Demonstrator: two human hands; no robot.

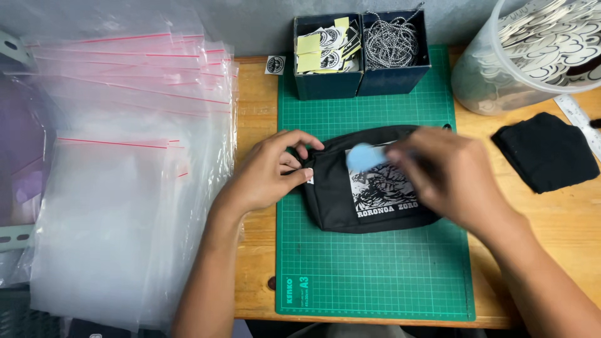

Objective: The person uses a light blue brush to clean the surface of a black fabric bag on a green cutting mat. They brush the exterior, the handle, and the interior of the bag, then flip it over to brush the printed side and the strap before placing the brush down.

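At nine o'clock lie clear zip bags (pixel 119 188); left hand (pixel 272 172) pinches the black pouch (pixel 369 188), mid green cutting mat (pixel 375 269). Right hand (pixel 451 178), at three o'clock, blurred, fingers closed on a pale blue piece (pixel 365 156) over the pouch.

black pouch (pixel 338 200) lies flat on the green cutting mat (pixel 375 275), printed patch facing up, its left end pinched by the left hand (pixel 272 172). a small pale blue piece (pixel 364 156), blurred, sits over the patch in the right hand (pixel 454 178).
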